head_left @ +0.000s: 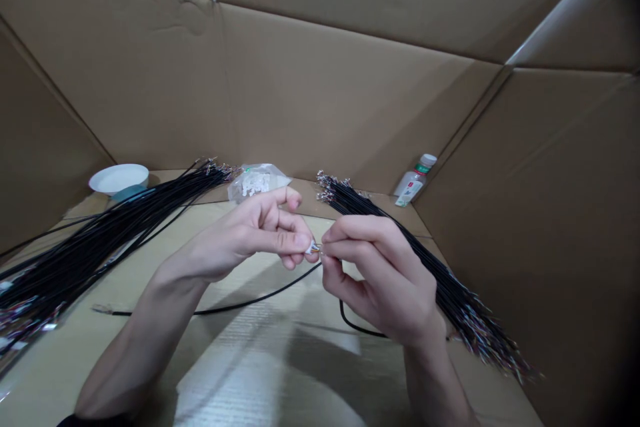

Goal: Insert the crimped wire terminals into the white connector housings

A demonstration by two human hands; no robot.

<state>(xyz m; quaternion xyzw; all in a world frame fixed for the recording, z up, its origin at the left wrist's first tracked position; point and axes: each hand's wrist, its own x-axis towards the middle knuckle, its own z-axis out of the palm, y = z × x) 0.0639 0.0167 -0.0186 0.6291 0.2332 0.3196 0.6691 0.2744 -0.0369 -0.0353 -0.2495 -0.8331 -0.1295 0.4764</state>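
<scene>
Between thumb and fingers, my left hand (270,230) pinches a small white connector (312,248). Thin coloured wires run from the connector to the fingertips of my right hand (383,273), which is closed on them just to the right. The two hands nearly touch above the middle of the table. A black cable (255,299) curves below the hands, its bare wire end lying at the left. Another stretch of black cable loops under my right hand. How the cable joins the wires is hidden by my fingers.
Bundles of black cables lie at the left (125,220) and right (425,253). Along the back stand a white bowl (119,179), a clear bag of white parts (257,181) and a bottle (415,180). Cardboard walls (350,93) enclose the table (150,360).
</scene>
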